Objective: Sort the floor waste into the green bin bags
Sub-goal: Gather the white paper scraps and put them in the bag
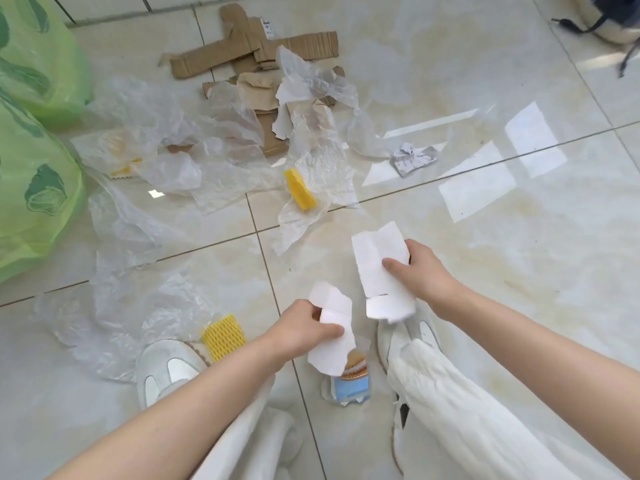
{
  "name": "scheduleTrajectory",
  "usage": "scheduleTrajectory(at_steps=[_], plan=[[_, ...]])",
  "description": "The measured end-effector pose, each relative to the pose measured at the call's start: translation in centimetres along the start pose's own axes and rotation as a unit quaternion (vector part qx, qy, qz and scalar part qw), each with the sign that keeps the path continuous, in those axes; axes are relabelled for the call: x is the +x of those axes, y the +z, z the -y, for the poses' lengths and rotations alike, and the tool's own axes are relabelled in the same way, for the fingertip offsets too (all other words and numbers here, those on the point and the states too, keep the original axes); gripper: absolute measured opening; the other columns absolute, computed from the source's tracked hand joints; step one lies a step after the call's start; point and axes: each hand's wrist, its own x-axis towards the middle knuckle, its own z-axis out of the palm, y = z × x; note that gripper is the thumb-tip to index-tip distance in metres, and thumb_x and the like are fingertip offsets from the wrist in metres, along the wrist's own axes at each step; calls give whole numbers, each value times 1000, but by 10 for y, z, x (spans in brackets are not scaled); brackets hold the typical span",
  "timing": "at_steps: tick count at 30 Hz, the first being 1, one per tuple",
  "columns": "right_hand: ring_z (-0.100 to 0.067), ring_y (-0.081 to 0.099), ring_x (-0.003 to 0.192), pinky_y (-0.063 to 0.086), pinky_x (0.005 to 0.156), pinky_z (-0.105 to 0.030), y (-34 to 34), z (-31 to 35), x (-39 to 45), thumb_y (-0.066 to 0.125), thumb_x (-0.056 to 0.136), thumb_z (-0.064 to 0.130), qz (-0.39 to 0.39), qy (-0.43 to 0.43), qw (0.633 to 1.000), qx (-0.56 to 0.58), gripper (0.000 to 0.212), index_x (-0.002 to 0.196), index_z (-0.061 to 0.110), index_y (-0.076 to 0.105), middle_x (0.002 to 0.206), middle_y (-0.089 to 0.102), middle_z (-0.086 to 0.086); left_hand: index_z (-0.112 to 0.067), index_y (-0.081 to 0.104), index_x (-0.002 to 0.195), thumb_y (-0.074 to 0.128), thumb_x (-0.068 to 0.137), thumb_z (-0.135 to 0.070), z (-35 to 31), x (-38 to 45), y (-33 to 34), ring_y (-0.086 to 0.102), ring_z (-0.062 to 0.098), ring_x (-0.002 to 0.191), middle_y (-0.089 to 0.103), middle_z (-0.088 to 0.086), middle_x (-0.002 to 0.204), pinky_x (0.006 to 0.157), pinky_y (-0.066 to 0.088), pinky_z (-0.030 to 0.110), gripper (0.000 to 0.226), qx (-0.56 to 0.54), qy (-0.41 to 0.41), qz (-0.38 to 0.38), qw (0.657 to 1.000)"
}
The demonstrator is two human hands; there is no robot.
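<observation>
A: What is held nearest the feet?

B: A torn white paper piece [331, 327] is pinched in the left hand [300, 329], fingers closed on its edge, just above a blue-and-orange snack wrapper [352, 379] lying on the glossy cream floor tiles [519, 258] between the white shoes. A larger creased white paper sheet [379, 268] is clasped in the right hand [420, 271], thumb pressed across its face.

A: How is this step best done?

B: Both papers are probably best brought together into one hand and crumpled lightly, so a single carry to the left is enough. The grip should be kept firm; thin paper is likely to slip or tear further if pulled.

A: What lies around?

B: A yellow foam fruit net [223, 337] is seen near left, beside crinkled clear plastic film [138, 306]. Further off, a yellow sponge block [299, 189] rests on the film, and a crumpled printed paper scrap [414, 160] lies to the right.

A: And the destination?

B: Two translucent green bin bags [34, 188] stand at the left edge, well apart from both hands. Torn brown corrugated cardboard pieces [249, 46] are spread at the far side; paper would sensibly be kept with these, away from the plastic.
</observation>
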Motion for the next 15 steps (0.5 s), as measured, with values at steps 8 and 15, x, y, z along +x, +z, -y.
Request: scheduleTrajectory(at_steps=[8,15], plan=[[-27,62,100,53,87,-44,13,-10,-7,56,91,18,20,48,997,58,25,115,10,55,111,64,-8,-9,61,87,65,80,-19,-5,-2,20,56,21,82,64,8,90,65,44,26,12,172,41,-81,981],[-26,63,100,52,90,-46,14,-7,-5,58,90,18,29,27,997,68,25,113,10,56,110,65,-7,-12,55,74,61,78,-18,-10,6,26,62,29,87,67,11,90,67,49,34,11,199,39,-100,974]])
